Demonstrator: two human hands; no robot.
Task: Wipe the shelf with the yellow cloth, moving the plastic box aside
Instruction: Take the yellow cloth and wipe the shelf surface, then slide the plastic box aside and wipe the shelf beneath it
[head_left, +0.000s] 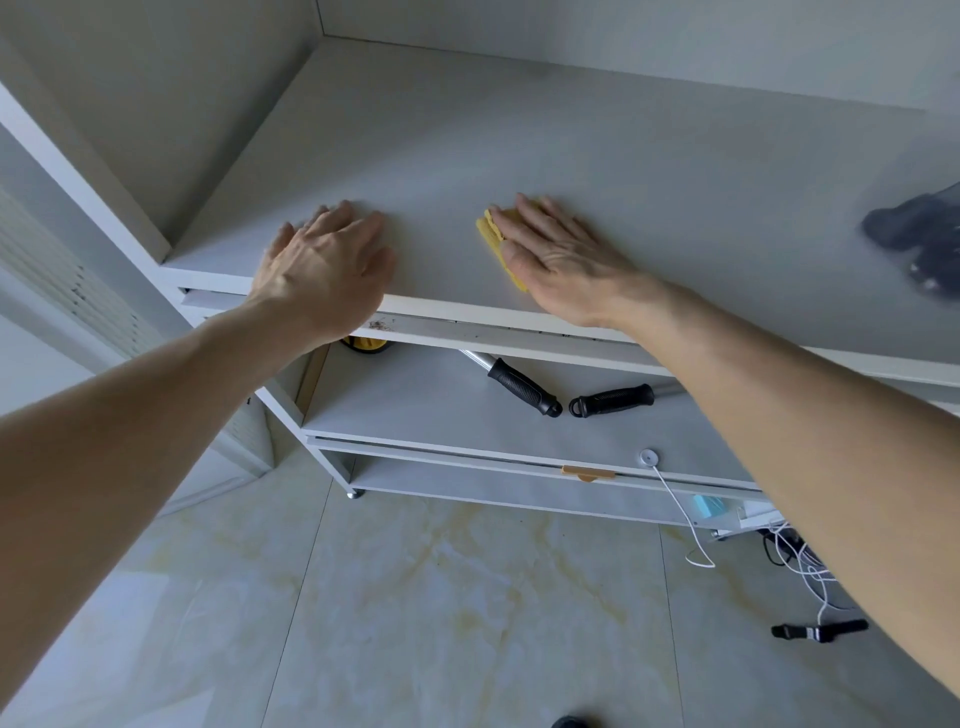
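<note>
Pressing our right hand (558, 260) flat, fingers together, we hold the yellow cloth (496, 244) on the shelf (623, 171). Our left hand (324, 270) lies flat beside it, fingers a little apart. The plastic box (922, 234) sits far right.

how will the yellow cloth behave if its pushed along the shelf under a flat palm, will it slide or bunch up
The yellow cloth looks thin and soft, lying flat under the right hand, so it is probably floppy and light. The shelf looks smooth, so it should slide easily. Its free edge pokes out beyond the fingers, so that part may fold or bunch when pushed.
</note>
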